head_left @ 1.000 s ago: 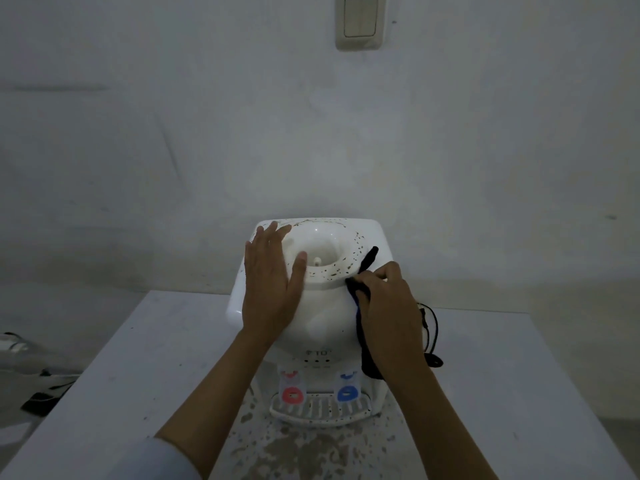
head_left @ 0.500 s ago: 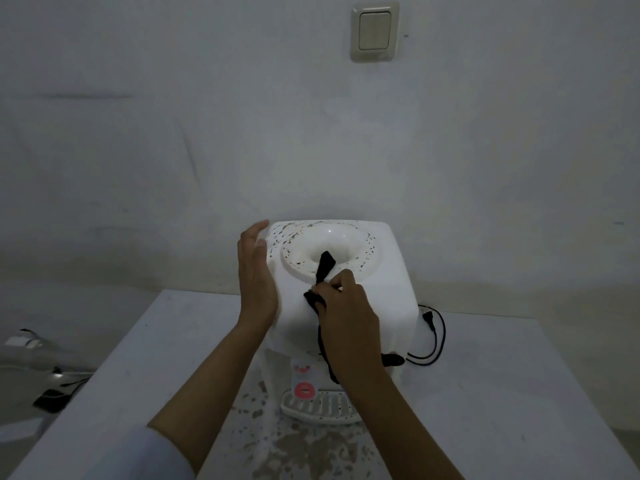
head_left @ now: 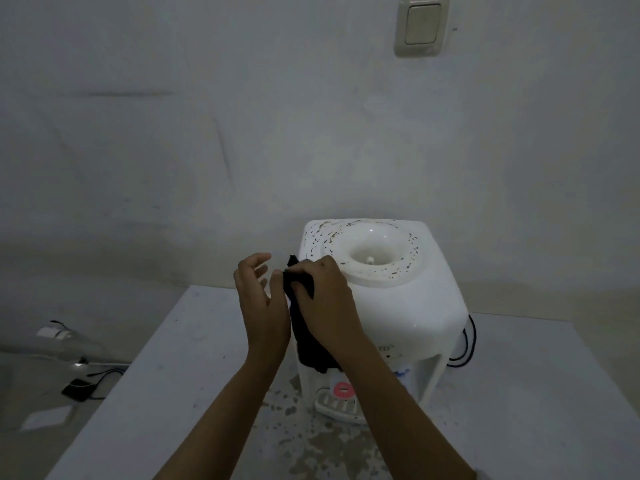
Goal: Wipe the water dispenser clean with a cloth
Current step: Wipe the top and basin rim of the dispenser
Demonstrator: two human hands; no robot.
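Observation:
A white tabletop water dispenser [head_left: 405, 306] stands on the table, its round top basin ringed with dark specks. A red tap [head_left: 343, 388] and a blue tap [head_left: 402, 373] show low on its front. My right hand [head_left: 325, 299] grips a dark cloth [head_left: 308, 337] against the dispenser's upper left corner, and the cloth hangs down the left side. My left hand [head_left: 263, 299] hovers just left of the cloth, fingers loosely spread, its thumb near the cloth's edge.
The white table [head_left: 166, 382] is speckled with dirt in front of the dispenser. A black power cord [head_left: 467, 344] loops behind the dispenser on the right. On the floor at left lie a black device [head_left: 79, 389] and cables. A wall switch [head_left: 421, 25] is above.
My right hand has carried the cloth from the top basin to the dispenser's left corner. My left hand has come off the dispenser's side. The view has shifted left.

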